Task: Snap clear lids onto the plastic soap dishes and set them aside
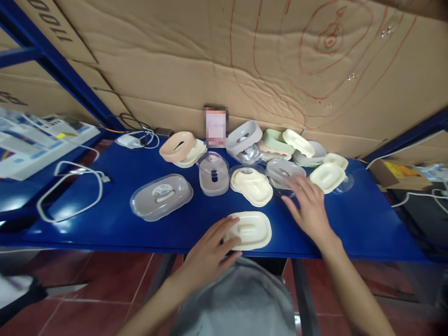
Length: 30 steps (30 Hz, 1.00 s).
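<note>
My left hand (213,245) lies with its fingers spread over the left end of a cream oval tray-like piece (257,229) near the table's front edge. My right hand (310,205) reaches over the back right, fingers apart, partly covering a grey slotted box (280,169); whether it touches the box I cannot tell. Between the hands sit stacked cream pieces (257,189). Another grey box (214,179) with a dark slot stands left of them. A grey box under a clear cover (161,196) is further left. More cream pieces (327,177) lie right of my right hand.
Behind are a peach box (178,147), a tilted grey box (244,135) and a green box (275,140). A blurred-out panel (216,127) leans against the cardboard wall (157,60). White cables (101,191) lie on the blue table (115,233). Power strips (45,149) are far left.
</note>
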Motion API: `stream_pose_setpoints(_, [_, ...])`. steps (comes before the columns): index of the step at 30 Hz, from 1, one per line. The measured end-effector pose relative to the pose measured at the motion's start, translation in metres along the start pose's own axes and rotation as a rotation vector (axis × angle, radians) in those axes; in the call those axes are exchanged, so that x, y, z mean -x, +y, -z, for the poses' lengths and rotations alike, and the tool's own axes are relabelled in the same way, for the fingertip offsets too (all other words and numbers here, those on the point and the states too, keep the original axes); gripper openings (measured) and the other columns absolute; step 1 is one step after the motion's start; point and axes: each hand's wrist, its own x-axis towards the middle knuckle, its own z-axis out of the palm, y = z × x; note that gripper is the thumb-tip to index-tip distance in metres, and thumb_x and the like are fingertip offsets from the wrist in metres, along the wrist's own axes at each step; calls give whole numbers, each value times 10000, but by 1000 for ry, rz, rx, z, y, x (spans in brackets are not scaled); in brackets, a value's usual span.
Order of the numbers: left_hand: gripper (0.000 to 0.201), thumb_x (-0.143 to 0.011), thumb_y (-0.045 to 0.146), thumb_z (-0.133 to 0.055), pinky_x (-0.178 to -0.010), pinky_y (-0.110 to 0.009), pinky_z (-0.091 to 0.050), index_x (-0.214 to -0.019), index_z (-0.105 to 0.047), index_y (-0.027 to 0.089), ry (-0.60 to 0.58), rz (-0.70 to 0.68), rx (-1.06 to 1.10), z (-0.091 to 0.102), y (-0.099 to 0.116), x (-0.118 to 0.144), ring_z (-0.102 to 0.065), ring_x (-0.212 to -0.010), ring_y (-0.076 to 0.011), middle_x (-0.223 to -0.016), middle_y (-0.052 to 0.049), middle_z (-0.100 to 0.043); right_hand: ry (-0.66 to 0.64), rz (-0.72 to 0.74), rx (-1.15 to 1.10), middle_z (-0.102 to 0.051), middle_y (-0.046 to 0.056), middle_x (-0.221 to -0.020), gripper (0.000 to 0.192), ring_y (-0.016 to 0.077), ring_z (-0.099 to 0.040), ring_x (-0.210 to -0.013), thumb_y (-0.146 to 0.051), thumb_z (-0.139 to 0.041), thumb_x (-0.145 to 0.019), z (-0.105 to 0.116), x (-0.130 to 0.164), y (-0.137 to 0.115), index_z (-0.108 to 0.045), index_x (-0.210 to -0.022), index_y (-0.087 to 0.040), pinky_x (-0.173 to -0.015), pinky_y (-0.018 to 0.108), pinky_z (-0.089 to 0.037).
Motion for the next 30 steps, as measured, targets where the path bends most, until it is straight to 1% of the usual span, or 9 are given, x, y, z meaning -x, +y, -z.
stream_pose_setpoints(3, [155,-1046,248,-679,-1203,-515,-559,-1199,-693,230,5,54,52,-1,1,1,-518,-1537,-327,-1652,-140,-502,-59,-64,-9,-710,159,-1459,411,365,-633,-1397,-425,-590,-1084,-7,-17,35,-695,-1421,-214,-1146,588,-517])
stream_pose_setpoints(5, [237,-1040,248,-690,-1205,-510,-558,-1275,-669,239,4,88,95,-1,1,2,-528,-1531,-320,-1654,-141,-493,-54,-63,-73,-771,139,-1344,375,335,-693,-1311,-430,-590,-1084,-6,-20,45,-732,-1356,-215,-1126,551,-552])
stream_pose_setpoints(7, [375,-1033,259,-705,-1212,-514,-553,-1397,-613,264,-14,142,139,0,0,2,-526,-1535,-314,-1670,-137,-471,-19,-69,-102,-779,126,-1325,357,325,-704,-1295,-417,-627,-1070,2,-15,43,-732,-1347,-218,-1133,535,-559])
stream_pose_setpoints(11, [649,-997,267,-759,-1239,-556,-519,-1570,-465,345,-79,272,246,5,-1,2,-447,-1599,-326,-1749,-115,-359,-1,-49,-126,-772,96,-1339,327,320,-692,-1324,-313,-697,-1037,28,14,20,-721,-1357,-253,-1173,550,-532])
stream_pose_setpoints(14, [772,-991,264,-764,-1246,-575,-506,-1639,-363,382,-112,320,304,7,-2,0,-401,-1627,-335,-1776,-110,-315,19,-32,-210,-772,88,-1318,373,320,-671,-1356,-206,-723,-1005,37,43,-4,-712,-1372,-269,-1182,565,-530])
stream_pose_setpoints(18, [867,-986,291,-778,-1226,-583,-527,-1685,-280,413,-108,335,329,7,-3,-1,-389,-1632,-358,-1792,-108,-282,-38,69,-419,-772,87,-1305,422,307,-656,-1383,-117,-740,-964,25,74,-40,-704,-1364,-246,-1176,555,-562])
stream_pose_setpoints(22, [951,-951,313,-833,-1229,-571,-529,-1702,-259,410,-75,284,328,5,-5,0,-396,-1627,-370,-1794,-117,-274,-114,154,-514,-763,101,-1344,412,290,-632,-1429,-100,-696,-983,7,83,-68,-688,-1382,-202,-1192,533,-576])
stream_pose_setpoints(26, [788,-957,314,-829,-1253,-575,-502,-1628,-424,386,-77,219,283,2,-9,2,-443,-1601,-351,-1769,-103,-342,-151,234,-454,-770,100,-1341,384,280,-607,-1460,-112,-648,-1013,0,78,-77,-692,-1388,-182,-1240,534,-541])
stream_pose_setpoints(30, [620,-979,325,-802,-1291,-658,-414,-1537,-531,322,-10,130,222,1,-12,4,-391,-1630,-364,-1763,-126,-358,-176,277,-379,-776,90,-1343,416,264,-636,-1428,-109,-604,-1032,-1,77,-76,-675,-1433,-194,-1269,550,-509])
